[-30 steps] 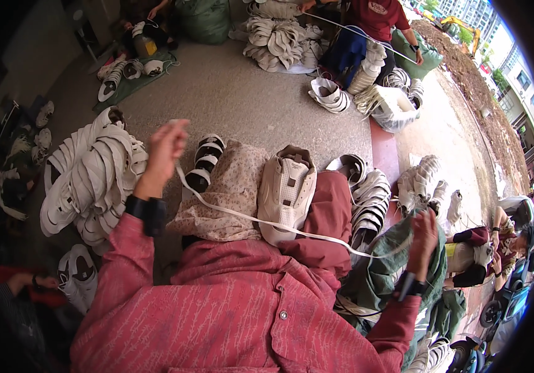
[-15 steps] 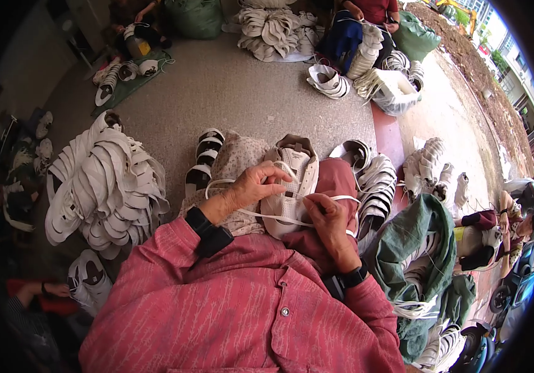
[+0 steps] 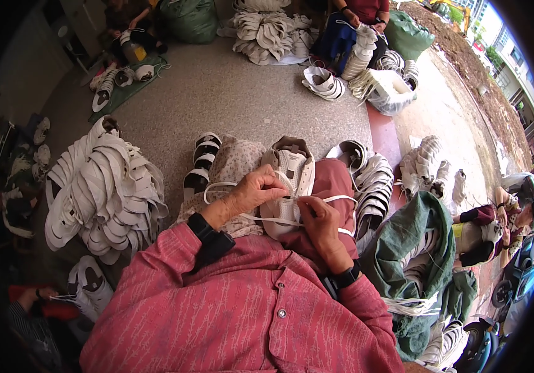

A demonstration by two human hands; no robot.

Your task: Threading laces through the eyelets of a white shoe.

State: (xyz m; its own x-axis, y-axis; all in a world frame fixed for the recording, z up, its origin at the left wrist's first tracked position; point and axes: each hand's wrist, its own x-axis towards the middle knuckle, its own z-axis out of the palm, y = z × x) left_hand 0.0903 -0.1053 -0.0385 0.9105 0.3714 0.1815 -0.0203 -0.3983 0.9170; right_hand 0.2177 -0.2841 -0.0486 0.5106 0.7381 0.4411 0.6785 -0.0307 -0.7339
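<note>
A white shoe upper (image 3: pixel 292 163) with a brown collar lies across my lap, its toe toward me. A white shoelace (image 3: pixel 273 219) runs over its front, with loops out to both sides. My left hand (image 3: pixel 258 191) pinches the lace at the left of the eyelets. Close by, my right hand (image 3: pixel 320 219) has its fingertips pressed together on the lace, right of the tongue. The two hands nearly meet over the lower eyelets. Fingers hide part of the lace there.
A large heap of white uppers (image 3: pixel 102 186) stands at my left. Stacked uppers (image 3: pixel 375 193) and a green sack (image 3: pixel 413 242) sit at my right. Ahead, another person's hands (image 3: pixel 366 23) work near more stacks and a plastic-lined white container (image 3: pixel 393 93). At lower left another person's hand (image 3: pixel 46 292) holds lace.
My left hand's fingers have closed together and come down toward the lower eyelets. My right hand has shifted slightly left, so the hands are closer. The view has shifted a little.
</note>
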